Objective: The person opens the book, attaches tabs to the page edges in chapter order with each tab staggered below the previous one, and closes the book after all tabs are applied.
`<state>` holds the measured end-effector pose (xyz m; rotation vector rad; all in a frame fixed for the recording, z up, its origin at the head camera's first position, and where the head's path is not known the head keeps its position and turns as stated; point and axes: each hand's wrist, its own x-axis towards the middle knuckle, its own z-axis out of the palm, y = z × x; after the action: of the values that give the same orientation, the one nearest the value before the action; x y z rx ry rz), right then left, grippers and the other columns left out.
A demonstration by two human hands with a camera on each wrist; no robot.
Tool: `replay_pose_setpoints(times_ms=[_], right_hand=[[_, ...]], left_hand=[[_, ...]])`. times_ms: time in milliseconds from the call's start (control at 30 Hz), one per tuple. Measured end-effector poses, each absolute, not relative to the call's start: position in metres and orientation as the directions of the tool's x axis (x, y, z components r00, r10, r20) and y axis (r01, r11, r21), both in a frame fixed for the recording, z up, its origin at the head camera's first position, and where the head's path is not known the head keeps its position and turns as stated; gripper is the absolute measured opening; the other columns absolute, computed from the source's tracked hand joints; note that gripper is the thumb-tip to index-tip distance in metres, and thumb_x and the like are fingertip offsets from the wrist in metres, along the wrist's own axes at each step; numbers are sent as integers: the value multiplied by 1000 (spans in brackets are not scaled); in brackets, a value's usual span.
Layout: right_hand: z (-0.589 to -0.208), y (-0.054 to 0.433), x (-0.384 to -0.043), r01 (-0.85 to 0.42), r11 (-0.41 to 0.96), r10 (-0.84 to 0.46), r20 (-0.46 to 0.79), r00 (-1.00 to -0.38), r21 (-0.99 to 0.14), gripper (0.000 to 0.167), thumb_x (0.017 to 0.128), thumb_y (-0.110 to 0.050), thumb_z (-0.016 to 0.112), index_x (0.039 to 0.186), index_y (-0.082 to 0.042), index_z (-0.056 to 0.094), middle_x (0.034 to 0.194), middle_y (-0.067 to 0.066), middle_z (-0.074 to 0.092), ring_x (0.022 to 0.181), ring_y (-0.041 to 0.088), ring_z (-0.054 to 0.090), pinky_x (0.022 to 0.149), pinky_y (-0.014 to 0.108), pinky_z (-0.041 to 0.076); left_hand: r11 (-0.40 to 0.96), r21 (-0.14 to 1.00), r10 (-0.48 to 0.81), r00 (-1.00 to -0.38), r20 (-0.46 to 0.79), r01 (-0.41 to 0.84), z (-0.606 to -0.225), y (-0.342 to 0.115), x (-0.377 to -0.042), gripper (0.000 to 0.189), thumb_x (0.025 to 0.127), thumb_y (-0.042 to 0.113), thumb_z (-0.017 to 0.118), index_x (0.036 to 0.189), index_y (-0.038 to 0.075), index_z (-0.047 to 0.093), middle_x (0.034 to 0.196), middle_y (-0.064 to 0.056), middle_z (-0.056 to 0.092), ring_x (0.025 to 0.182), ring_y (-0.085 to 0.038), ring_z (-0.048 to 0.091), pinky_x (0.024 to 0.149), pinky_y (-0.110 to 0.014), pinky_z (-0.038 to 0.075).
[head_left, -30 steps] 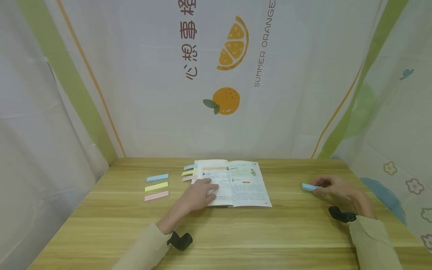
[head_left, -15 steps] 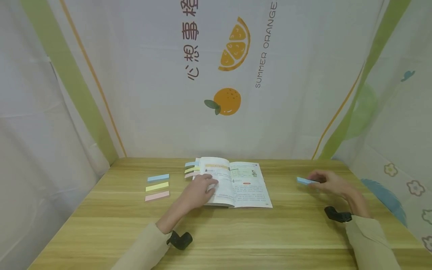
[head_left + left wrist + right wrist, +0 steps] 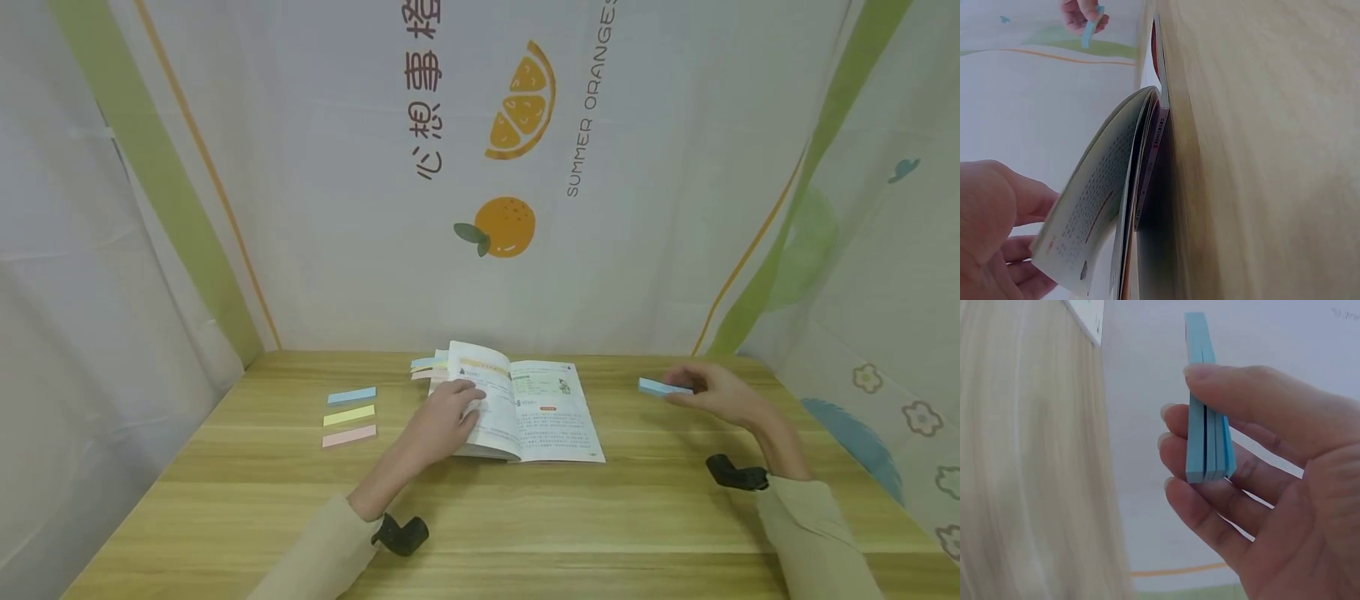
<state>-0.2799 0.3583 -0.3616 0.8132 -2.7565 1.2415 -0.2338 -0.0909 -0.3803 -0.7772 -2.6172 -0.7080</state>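
Note:
An open book (image 3: 557, 417) lies on the table, its left-hand pages raised and curved. My left hand (image 3: 446, 417) holds those pages near their outer edge. In the left wrist view, the lifted page (image 3: 1088, 212) partly hides the fingers. Blue, yellow and pink sticky tabs (image 3: 427, 364) stick out from the book's left side. To the right of the book, my right hand (image 3: 716, 392) pinches a pad of blue sticky notes (image 3: 1197, 434) between thumb and fingers, above the table. The pad's long end points toward the book.
On the table (image 3: 480, 525) left of the book lie three strip pads in a column: a blue pad (image 3: 352, 396), a yellow pad (image 3: 348, 415) and a pink pad (image 3: 349, 436). A printed curtain (image 3: 375, 275) hangs behind the table.
The left-hand pages have risen with my left hand, and the sticky tabs have tilted up with them. My right hand has lifted the blue pad and moved it left, toward the book.

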Motion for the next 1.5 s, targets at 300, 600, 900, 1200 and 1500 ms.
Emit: replay_pose_setpoints(times_ms=[300,600,900,1200,1500], right_hand=[[-345,334,-274,-508,597,-464,249,-850,-621,21,93,-10,73,111,0,67,98,5,68,86,13,61,74,26,49],[-332,304,-266,-562,616,-488,293,-822,-552,19,92,-12,76,108,-4,69,95,0,68,86,14,59,76,28,49],[-332,271,-263,-668,585,-569,355,-742,-460,22,90,-10,77,110,-3,70,98,-5,70,85,9,62,81,32,53],[-337,230,-254,-760,483,-616,448,-647,-434,23,86,-3,80,106,-6,70,97,-5,69,82,9,61,73,28,54],[-353,194,-249,-852,361,-667,534,-520,-378,27,83,1,80,105,-6,66,96,-4,66,79,7,58,67,27,54]], left_hand=[[695,358,435,-761,481,624,-378,-87,-233,25,97,4,63,120,-3,68,130,-20,62,127,-36,54,107,-47,44],[651,320,456,-692,560,688,-376,-84,-232,26,95,6,66,121,-1,67,122,-16,65,118,-33,58,101,-45,48],[630,357,483,-709,514,689,-375,-80,-226,32,98,12,65,128,1,62,124,-15,61,118,-31,57,99,-43,50],[614,394,521,-726,448,684,-373,-73,-221,39,101,23,62,136,5,58,129,-10,59,120,-28,57,96,-44,52],[566,440,532,-716,451,697,-380,-69,-223,51,100,36,65,141,8,53,133,-9,59,111,-25,62,90,-40,54]])
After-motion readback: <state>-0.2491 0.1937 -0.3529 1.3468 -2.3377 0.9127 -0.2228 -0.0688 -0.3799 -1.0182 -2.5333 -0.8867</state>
